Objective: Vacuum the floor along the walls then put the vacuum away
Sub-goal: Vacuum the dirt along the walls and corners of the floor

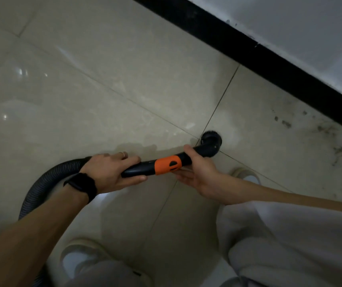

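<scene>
You're mid-vacuuming, wall pass. Your left hand (112, 170) grips the black wand (143, 169) behind its orange collar (168, 165); your right hand (199, 172) holds it just ahead of the collar, thumb on top, fingers under. Round brush nozzle (211, 140) sits on the floor (124, 69) at a tile joint, apart from the black skirting (269, 65). Hose (41, 189) trails off left. Next, likely: slide the nozzle right into the dirt specks (335, 146) near the skirting, brush kept flat.

It looked like an indoor room, probably in a home: glossy beige floor tiles (124, 69) with dark grout lines ran to a black skirting board (269, 65) under a white wall (300, 23), and the person wore soft slippers (77, 247).
</scene>
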